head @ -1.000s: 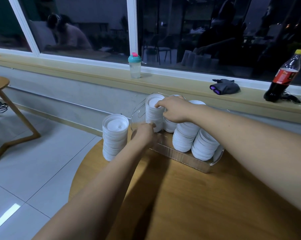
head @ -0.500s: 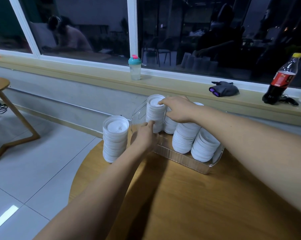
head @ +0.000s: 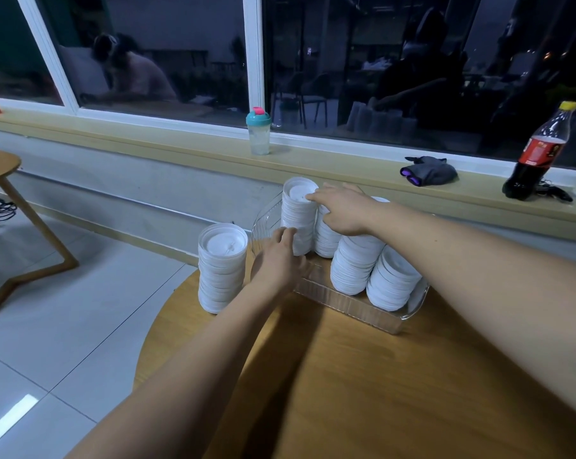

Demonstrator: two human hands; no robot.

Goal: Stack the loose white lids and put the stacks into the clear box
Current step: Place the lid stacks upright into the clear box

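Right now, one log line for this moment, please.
left hand touches stack side; right hand on stack top; stack upright in box; second stack outside on table

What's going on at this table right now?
A person has both hands on a tall stack of white lids standing at the left end of the clear box. The right hand presses fingertips on the stack's top, and the left hand touches its lower side. Three more stacks sit in the box. Another stack stands outside it on the round table, not yet put in.
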